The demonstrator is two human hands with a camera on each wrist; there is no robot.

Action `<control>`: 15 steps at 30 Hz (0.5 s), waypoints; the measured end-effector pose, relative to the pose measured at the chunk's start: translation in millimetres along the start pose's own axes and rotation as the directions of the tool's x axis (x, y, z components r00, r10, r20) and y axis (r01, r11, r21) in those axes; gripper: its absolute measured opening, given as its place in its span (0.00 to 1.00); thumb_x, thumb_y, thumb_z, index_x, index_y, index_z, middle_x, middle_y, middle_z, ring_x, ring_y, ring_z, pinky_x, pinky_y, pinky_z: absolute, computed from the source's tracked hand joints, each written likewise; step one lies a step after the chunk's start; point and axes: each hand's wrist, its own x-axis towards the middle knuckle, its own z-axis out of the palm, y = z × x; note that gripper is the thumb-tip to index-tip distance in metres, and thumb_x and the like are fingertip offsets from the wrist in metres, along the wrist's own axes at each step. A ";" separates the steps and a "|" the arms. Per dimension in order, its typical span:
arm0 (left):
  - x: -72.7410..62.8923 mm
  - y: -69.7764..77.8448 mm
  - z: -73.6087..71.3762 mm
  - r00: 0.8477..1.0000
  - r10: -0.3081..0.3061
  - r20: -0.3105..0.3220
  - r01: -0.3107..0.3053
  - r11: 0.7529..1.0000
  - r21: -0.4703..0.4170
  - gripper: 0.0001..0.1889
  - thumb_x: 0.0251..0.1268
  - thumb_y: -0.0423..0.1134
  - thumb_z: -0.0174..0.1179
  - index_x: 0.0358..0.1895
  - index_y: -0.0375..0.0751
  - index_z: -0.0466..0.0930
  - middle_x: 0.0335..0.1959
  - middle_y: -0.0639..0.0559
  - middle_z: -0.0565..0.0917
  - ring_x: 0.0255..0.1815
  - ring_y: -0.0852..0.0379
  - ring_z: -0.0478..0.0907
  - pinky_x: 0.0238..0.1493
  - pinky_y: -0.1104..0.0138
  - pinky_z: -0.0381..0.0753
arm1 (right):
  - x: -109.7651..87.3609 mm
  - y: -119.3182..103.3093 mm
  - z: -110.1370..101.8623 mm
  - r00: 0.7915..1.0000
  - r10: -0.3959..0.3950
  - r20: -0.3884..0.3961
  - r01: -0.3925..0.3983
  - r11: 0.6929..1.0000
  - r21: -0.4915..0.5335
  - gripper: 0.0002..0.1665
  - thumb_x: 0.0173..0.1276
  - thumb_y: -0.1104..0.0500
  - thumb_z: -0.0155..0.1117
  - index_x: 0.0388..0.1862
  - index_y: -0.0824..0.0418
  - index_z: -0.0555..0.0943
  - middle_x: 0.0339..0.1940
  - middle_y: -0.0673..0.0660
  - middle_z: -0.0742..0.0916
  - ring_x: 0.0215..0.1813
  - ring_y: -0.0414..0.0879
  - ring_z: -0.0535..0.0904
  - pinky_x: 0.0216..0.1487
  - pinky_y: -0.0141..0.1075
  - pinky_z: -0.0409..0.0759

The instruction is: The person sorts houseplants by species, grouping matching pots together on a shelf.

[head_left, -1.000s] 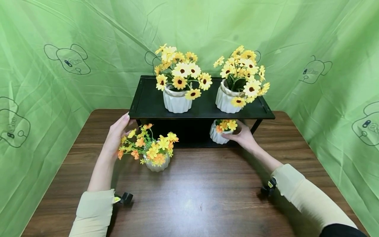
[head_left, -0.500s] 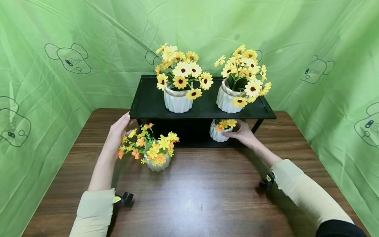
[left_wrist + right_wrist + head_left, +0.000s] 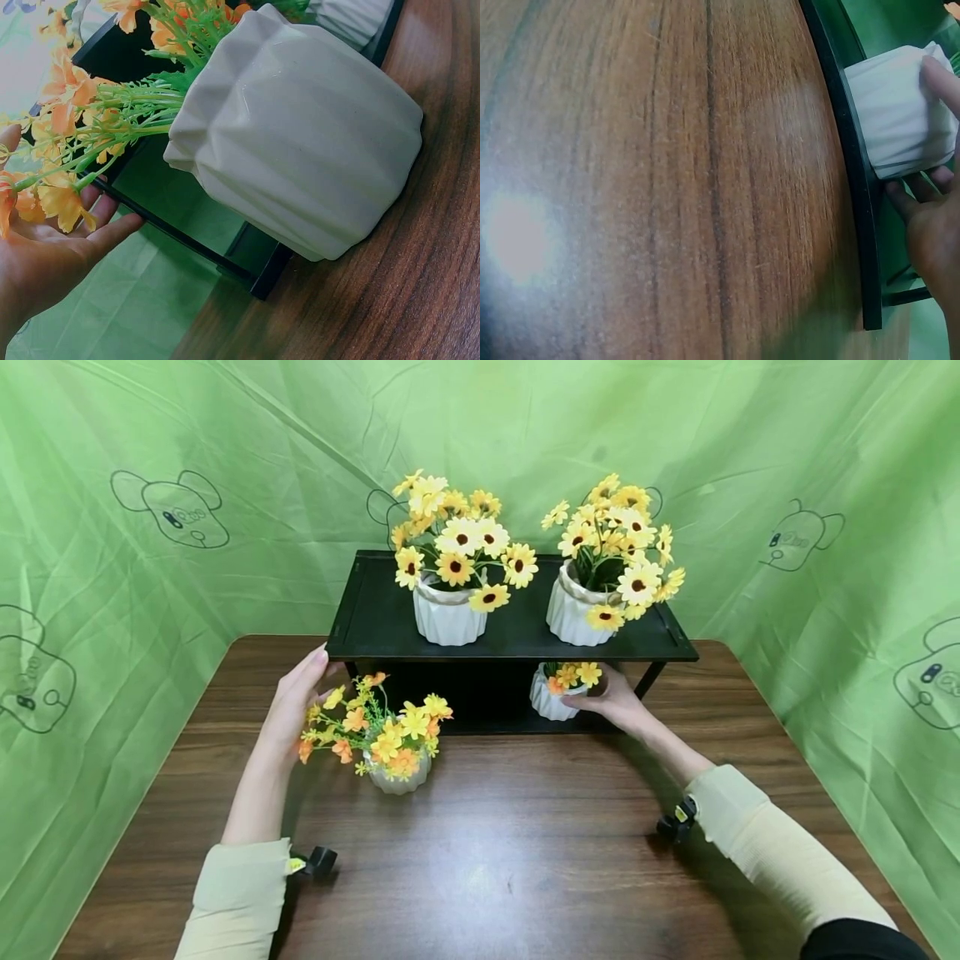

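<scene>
My right hand (image 3: 617,697) grips a small white flower pot (image 3: 553,700) on the lower tier of the black two-tier shelf (image 3: 517,643). In the right wrist view the thumb lies on the near side of the pot (image 3: 904,112), with fingers round its underside edge. My left hand (image 3: 294,706) holds the upper left front corner of the shelf; in the left wrist view its fingers (image 3: 112,232) reach the black post (image 3: 187,241). Beside it a second white pot (image 3: 401,775) of orange and yellow flowers (image 3: 390,742) stands on the table before the shelf.
On the top tier stand two ribbed white pots, a left pot (image 3: 450,617) and a right pot (image 3: 576,610), both with yellow daisies. The brown wooden table (image 3: 480,860) spreads in front. Green cloth (image 3: 480,427) hangs behind and at both sides.
The pot in the right hand has shifted slightly back and left on the lower tier. The left hand has kept its place at the shelf corner.
</scene>
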 end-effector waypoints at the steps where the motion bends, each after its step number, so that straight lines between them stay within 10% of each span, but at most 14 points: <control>1: -0.1 -0.2 0.0 1.000 -0.001 0.000 0.001 1.000 0.000 0.29 0.80 0.63 0.45 0.79 0.64 0.64 0.73 0.64 0.74 0.74 0.64 0.68 0.71 0.48 0.57 | -1.2 -0.1 0.5 1.000 0.001 0.002 -0.001 1.000 -0.002 0.48 0.62 0.48 0.80 0.77 0.52 0.66 0.66 0.57 0.81 0.63 0.49 0.79 0.62 0.38 0.78; 15: 0.2 -1.0 -0.3 1.000 0.020 -0.001 -0.020 1.000 -0.022 0.29 0.80 0.63 0.46 0.78 0.64 0.66 0.69 0.66 0.77 0.70 0.68 0.70 0.76 0.39 0.52 | -34.9 0.7 5.5 1.000 -0.017 -0.006 0.017 1.000 -0.009 0.59 0.65 0.51 0.77 0.85 0.50 0.51 0.79 0.63 0.68 0.78 0.64 0.68 0.72 0.59 0.71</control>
